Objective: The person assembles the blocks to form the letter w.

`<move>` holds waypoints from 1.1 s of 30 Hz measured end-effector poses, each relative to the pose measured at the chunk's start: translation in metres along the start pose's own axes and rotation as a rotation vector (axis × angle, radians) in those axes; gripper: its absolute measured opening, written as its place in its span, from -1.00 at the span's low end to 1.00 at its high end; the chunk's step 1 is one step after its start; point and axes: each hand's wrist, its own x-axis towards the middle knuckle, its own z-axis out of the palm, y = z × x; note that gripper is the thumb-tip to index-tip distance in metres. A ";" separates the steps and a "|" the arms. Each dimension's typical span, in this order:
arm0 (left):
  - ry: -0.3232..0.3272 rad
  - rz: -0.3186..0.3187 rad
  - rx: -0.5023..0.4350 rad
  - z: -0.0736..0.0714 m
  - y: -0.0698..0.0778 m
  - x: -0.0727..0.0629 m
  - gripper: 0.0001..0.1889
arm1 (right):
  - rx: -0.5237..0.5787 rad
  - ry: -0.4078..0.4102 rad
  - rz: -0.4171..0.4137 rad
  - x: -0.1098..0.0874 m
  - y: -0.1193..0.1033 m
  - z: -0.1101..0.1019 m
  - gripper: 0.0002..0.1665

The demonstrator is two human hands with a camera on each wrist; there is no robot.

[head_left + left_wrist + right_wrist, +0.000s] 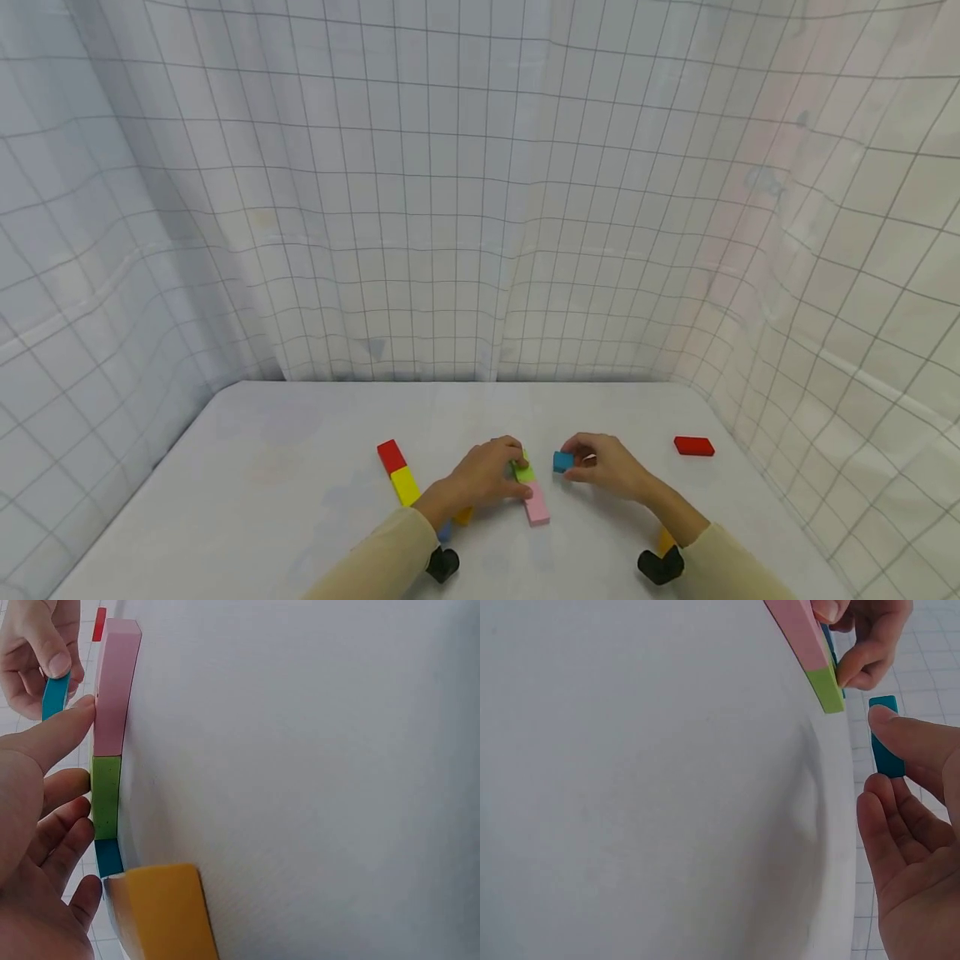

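A blue block [562,462] is pinched between the thumb and fingers of my right hand [606,467], just above the table. To its left, my left hand [486,473] lies over a light green block [527,474] and a pink block [537,507], which stand end to end. Its thumb touches the pink block and a fingertip reaches the green one, the other fingers loosely bent. The left wrist view shows a second blue block [109,857] beyond the green one and an orange block [171,911] nearer the camera.
Left of my left hand, a red block [391,456] and a yellow block [406,486] form a slanting line, with a blue block [445,532] partly behind the wrist. Another red block [693,447] lies at the far right. An orange block [666,541] shows beside my right wrist. Gridded white curtains [465,208] surround the table.
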 end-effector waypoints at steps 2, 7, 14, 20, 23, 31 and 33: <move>0.002 0.001 0.003 0.000 0.001 0.000 -0.59 | 0.017 -0.012 0.002 -0.004 -0.001 0.002 -0.69; -0.001 0.000 -0.006 -0.001 0.002 -0.001 -0.59 | 0.045 -0.044 -0.014 -0.013 -0.003 0.007 -0.70; 0.001 0.005 0.004 -0.002 0.002 -0.001 -0.58 | 0.059 -0.148 0.004 -0.027 -0.006 0.016 -0.68; -0.003 0.007 0.014 -0.002 0.003 -0.002 -0.58 | 0.064 -0.198 0.041 -0.037 -0.011 0.022 -0.69; -0.006 0.007 0.021 -0.003 0.004 -0.003 -0.57 | 0.078 -0.208 0.052 -0.040 -0.013 0.026 -0.69; -0.017 0.010 0.025 -0.006 0.003 -0.002 -0.59 | 0.067 -0.238 0.048 -0.042 -0.020 0.035 -0.70; -0.018 0.007 0.021 -0.005 0.003 -0.003 -0.59 | 0.067 -0.232 0.052 -0.042 -0.021 0.036 -0.69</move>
